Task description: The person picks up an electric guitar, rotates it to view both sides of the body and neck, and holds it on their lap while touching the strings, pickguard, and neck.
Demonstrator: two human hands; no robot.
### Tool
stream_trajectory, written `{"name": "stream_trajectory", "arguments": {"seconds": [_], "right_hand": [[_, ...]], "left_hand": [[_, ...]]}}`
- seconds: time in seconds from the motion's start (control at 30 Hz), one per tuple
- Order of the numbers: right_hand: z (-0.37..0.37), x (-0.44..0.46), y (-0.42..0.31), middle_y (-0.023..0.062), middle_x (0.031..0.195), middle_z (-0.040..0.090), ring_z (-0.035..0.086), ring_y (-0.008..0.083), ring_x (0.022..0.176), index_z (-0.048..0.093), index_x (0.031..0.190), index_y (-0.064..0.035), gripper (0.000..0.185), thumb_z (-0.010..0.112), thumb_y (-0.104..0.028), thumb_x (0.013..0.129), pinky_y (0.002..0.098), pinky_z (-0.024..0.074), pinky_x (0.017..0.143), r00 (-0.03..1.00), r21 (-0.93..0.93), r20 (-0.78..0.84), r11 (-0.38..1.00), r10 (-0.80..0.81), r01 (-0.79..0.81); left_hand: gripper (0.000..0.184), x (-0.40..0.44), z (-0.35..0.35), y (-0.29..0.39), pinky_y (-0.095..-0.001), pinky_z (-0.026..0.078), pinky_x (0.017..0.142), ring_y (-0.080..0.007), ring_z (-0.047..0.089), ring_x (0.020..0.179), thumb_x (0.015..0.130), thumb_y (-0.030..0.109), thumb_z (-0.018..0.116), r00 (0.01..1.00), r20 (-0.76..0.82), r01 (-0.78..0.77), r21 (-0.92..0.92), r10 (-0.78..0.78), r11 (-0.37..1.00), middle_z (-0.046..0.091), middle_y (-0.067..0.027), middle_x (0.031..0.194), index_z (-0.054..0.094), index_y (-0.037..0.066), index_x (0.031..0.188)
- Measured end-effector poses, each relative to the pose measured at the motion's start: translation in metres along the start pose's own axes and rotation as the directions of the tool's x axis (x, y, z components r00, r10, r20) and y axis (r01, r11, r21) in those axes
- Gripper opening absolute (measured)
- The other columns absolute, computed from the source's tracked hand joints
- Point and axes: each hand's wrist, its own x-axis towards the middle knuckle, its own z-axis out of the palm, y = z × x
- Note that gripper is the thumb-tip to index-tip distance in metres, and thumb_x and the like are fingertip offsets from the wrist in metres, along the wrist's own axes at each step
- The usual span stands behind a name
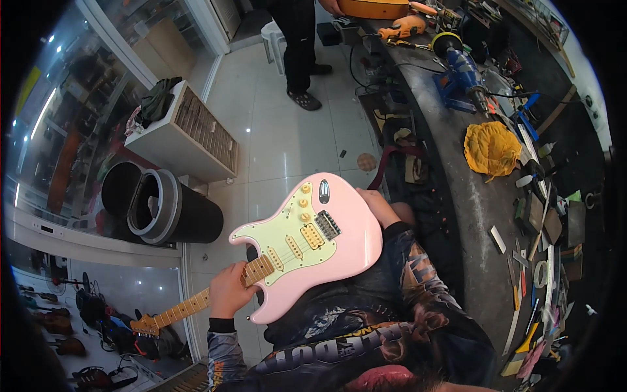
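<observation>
A pink electric guitar (356,245) lies across my lap, face up, with its neck pointing to the lower left. It has a mint-green pickguard (284,228), cream knobs and pickups, a metal bridge (328,225) and an output jack plate (324,191). My left hand (232,292) is closed round the maple neck (186,309) close to where it meets the body. At the body's far right edge, my right hand (380,208) grips the rim, its fingers mostly hidden behind the guitar. The headstock (145,326) reaches over to the left.
On my right runs a long dark workbench (450,189) bearing a yellow cloth (493,149), a blue drill (465,72) and many hand tools. To the left stand a black bin (189,212) and a cabinet (186,134). Another person (299,46) stands ahead, a hand at an orange-brown guitar body (372,8).
</observation>
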Motion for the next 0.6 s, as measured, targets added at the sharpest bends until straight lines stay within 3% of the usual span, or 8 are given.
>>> {"name": "stream_trajectory", "arguments": {"seconds": [0.6], "right_hand": [[0.008,-0.012,-0.012,0.0058,0.099,0.081,0.073,0.0132,0.086,0.081,0.114,0.0028,0.045,0.061,-0.037,0.117,0.0315,0.0567,0.079,0.999,-0.041,-0.035,0.999,-0.021,0.020]], "left_hand": [[0.065,-0.001,-0.002,0.002,-0.0516,0.058,0.087,-0.0396,0.074,0.102,0.072,0.036,0.098,1.000,-0.001,-0.024,-0.001,0.024,1.000,0.076,-0.0125,0.110,0.070,0.010,0.125]]}}
